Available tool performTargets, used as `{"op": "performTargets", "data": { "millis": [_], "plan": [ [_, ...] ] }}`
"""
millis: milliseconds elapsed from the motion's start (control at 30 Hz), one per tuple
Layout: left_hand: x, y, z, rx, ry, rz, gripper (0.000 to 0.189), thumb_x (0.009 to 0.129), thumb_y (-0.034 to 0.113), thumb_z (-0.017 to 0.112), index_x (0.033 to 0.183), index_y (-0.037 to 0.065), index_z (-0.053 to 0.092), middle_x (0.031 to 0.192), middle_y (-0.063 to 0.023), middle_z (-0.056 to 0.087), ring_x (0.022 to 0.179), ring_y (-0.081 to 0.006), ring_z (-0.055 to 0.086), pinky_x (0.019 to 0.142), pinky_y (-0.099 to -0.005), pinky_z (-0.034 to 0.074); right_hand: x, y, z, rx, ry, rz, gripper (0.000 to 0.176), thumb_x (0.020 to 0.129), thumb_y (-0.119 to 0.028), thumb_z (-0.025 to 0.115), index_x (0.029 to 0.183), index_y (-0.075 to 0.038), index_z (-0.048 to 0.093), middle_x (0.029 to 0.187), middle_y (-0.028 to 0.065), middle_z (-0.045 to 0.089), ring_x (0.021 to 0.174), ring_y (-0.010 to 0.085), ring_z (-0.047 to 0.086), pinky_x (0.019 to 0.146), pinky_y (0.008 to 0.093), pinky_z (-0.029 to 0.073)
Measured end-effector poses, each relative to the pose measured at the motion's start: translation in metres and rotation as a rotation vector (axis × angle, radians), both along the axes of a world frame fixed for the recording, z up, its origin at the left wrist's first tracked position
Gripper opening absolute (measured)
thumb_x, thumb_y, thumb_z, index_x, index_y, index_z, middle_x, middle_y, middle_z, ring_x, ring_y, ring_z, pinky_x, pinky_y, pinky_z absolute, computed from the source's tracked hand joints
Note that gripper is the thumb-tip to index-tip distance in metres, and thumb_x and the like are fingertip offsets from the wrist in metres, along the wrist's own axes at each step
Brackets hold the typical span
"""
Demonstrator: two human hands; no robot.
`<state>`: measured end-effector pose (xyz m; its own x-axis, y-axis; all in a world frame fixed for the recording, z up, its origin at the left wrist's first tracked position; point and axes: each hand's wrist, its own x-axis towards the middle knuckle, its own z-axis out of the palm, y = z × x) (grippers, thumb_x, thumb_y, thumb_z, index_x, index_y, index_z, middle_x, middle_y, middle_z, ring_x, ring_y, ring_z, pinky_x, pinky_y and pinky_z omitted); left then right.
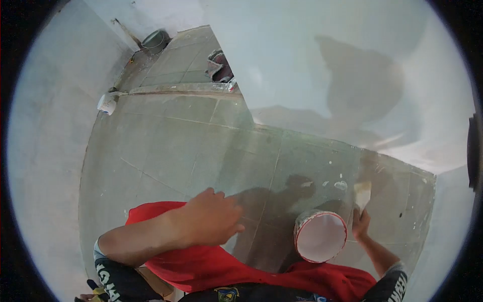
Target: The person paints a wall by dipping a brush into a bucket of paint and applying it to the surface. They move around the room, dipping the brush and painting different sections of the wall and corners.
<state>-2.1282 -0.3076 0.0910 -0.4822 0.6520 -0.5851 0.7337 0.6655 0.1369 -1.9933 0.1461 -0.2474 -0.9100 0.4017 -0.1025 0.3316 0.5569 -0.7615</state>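
My right hand (360, 224) is shut on the handle of a putty knife (362, 193), whose pale blade points up just above the tiled floor (201, 151), near the base of the white wall (312, 60). Just left of that hand stands a small round bucket (320, 235) with a red rim, filled with white putty. My left hand (211, 217) rests on my red-clad knee (201, 261) with its fingers loosely bent and nothing in it. White putty blobs (340, 184) dot the floor by the blade.
A white wall corner juts out at centre top. A small white can (106, 103) lies by the left wall, next to a raised sill (181, 88). Beyond the sill are a dark pan (155, 39) and some clutter (220, 65).
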Motion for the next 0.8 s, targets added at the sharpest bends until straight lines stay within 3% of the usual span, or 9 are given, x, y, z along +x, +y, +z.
{"op": "performTargets", "data": {
  "millis": [67, 233, 333, 467, 633, 700, 733, 767, 800],
  "plan": [
    [-0.006, -0.002, 0.005, 0.028, -0.031, -0.027, 0.037, 0.094, 0.037, 0.055, 0.095, 0.001, 0.064, 0.091, -0.0176, 0.066, 0.088, -0.0342, 0.065, 0.079, -0.0458, 0.05, 0.019, -0.007, -0.005, 0.019, -0.034, -0.105, 0.029, 0.095, -0.026, 0.055, 0.095, 0.003, 0.06, 0.071, 0.0096, 0.058, 0.067, 0.016, 0.056, 0.06, 0.0351, 0.045],
    [-0.028, -0.018, -0.005, 0.101, -0.023, -0.136, 0.037, 0.093, 0.037, 0.056, 0.096, 0.002, 0.065, 0.094, -0.0169, 0.066, 0.09, -0.0325, 0.065, 0.08, -0.0436, 0.049, 0.031, -0.041, -0.002, -0.586, -0.157, -0.465, 0.029, 0.093, -0.029, 0.057, 0.093, 0.0, 0.06, 0.072, 0.0021, 0.054, 0.064, 0.0122, 0.05, 0.057, 0.0324, 0.042],
    [-0.041, -0.029, -0.011, 0.097, -0.034, -0.21, 0.037, 0.096, 0.039, 0.054, 0.098, 0.003, 0.062, 0.091, -0.0151, 0.064, 0.09, -0.0325, 0.064, 0.079, -0.044, 0.049, 0.035, -0.037, -0.012, -0.515, -0.215, -0.357, 0.031, 0.092, -0.032, 0.057, 0.093, -0.001, 0.059, 0.073, 0.0013, 0.053, 0.064, 0.0128, 0.049, 0.058, 0.0324, 0.042],
    [-0.059, -0.046, -0.015, 0.131, -0.019, -0.252, 0.036, 0.095, 0.038, 0.054, 0.099, 0.003, 0.061, 0.092, -0.0148, 0.064, 0.092, -0.0326, 0.063, 0.081, -0.0438, 0.048, 0.034, -0.051, -0.009, -0.616, -0.197, -0.506, 0.033, 0.092, -0.034, 0.056, 0.092, -0.001, 0.059, 0.074, 0.002, 0.053, 0.065, 0.0157, 0.049, 0.059, 0.034, 0.042],
    [-0.082, -0.074, -0.028, 0.144, -0.08, -0.328, 0.035, 0.094, 0.037, 0.056, 0.098, 0.003, 0.061, 0.093, -0.0164, 0.064, 0.093, -0.033, 0.063, 0.083, -0.0444, 0.048, 0.025, -0.083, -0.005, -0.434, -0.384, -0.594, 0.035, 0.092, -0.035, 0.052, 0.088, -0.001, 0.059, 0.072, 0.007, 0.056, 0.064, 0.0203, 0.054, 0.06, 0.0388, 0.045],
    [-0.094, -0.081, -0.032, 0.151, -0.103, -0.291, 0.034, 0.093, 0.035, 0.057, 0.098, 0.002, 0.061, 0.093, -0.0172, 0.063, 0.092, -0.0339, 0.063, 0.083, -0.0443, 0.047, 0.026, -0.093, -0.001, -0.288, -0.377, -0.219, 0.034, 0.091, -0.034, 0.054, 0.087, -0.001, 0.06, 0.071, 0.009, 0.057, 0.062, 0.0217, 0.055, 0.06, 0.0397, 0.046],
    [-0.099, -0.083, -0.032, 0.172, -0.15, -0.331, 0.034, 0.093, 0.035, 0.057, 0.098, 0.002, 0.061, 0.093, -0.0172, 0.063, 0.092, -0.0339, 0.063, 0.083, -0.0443, 0.047, 0.009, -0.117, 0.013, -0.722, -0.349, -0.664, 0.033, 0.091, -0.033, 0.056, 0.087, -0.001, 0.062, 0.07, 0.0095, 0.057, 0.061, 0.0216, 0.054, 0.06, 0.0392, 0.047],
    [-0.103, -0.085, -0.031, 0.15, -0.132, -0.324, 0.033, 0.092, 0.035, 0.058, 0.098, 0.002, 0.061, 0.093, -0.0172, 0.063, 0.092, -0.034, 0.063, 0.083, -0.044, 0.047, 0.003, -0.132, 0.032, -0.641, -0.319, -0.479, 0.033, 0.09, -0.032, 0.057, 0.089, 0.0, 0.063, 0.074, 0.0111, 0.061, 0.065, 0.0225, 0.059, 0.061, 0.0377, 0.049],
    [-0.105, -0.084, -0.032, 0.126, -0.109, -0.311, 0.033, 0.092, 0.034, 0.058, 0.098, 0.002, 0.061, 0.093, -0.0172, 0.063, 0.091, -0.0341, 0.062, 0.084, -0.0438, 0.046, -0.003, -0.146, 0.04, -0.619, -0.346, -0.529, 0.033, 0.09, -0.032, 0.057, 0.089, 0.0, 0.063, 0.074, 0.0111, 0.061, 0.065, 0.0225, 0.059, 0.061, 0.0377, 0.049]
  ]
}}
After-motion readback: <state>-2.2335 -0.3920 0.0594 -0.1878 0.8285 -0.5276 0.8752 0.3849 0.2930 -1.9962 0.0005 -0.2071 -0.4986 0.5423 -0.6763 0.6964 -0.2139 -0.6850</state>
